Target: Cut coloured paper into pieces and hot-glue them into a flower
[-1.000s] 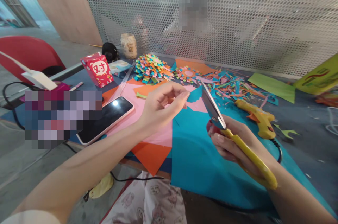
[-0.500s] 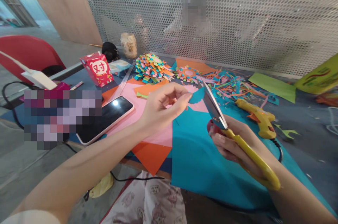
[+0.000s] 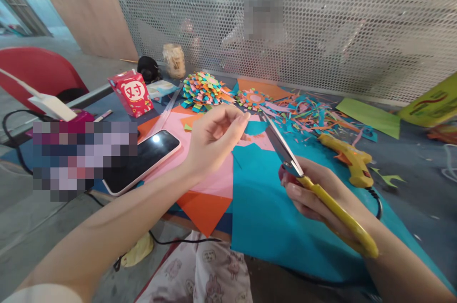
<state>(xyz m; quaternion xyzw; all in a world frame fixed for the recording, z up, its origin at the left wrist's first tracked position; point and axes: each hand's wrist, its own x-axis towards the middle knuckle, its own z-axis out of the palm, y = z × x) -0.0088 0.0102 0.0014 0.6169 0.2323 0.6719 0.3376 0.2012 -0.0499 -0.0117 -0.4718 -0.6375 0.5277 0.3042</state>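
My left hand [image 3: 217, 139] is closed, thumb and fingers pinched at a small blue paper piece [image 3: 257, 127] with a curved lower edge. The exact grip point is hidden behind the fingers. In my right hand [image 3: 317, 189] is a pair of scissors [image 3: 285, 148] with yellow handles. Its blades look nearly together, pointing up and left, with the tips just right of the small blue piece. Under both hands lie a large blue paper sheet [image 3: 264, 203] and a pink paper sheet [image 3: 214, 177].
Behind are a multicoloured paper ball [image 3: 203, 91], a paper flower [image 3: 253, 98] and a heap of paper strips [image 3: 307, 110]. A yellow glue gun [image 3: 350, 158] lies on the right. Leftward are a phone [image 3: 143, 162] and a red box [image 3: 131, 93]. Perforated metal panel [image 3: 303, 55] borders the back.
My left hand has shifted slightly left and up with the small blue piece, which is turned differently. The scissors have tipped a little left, and their blades look closer together.
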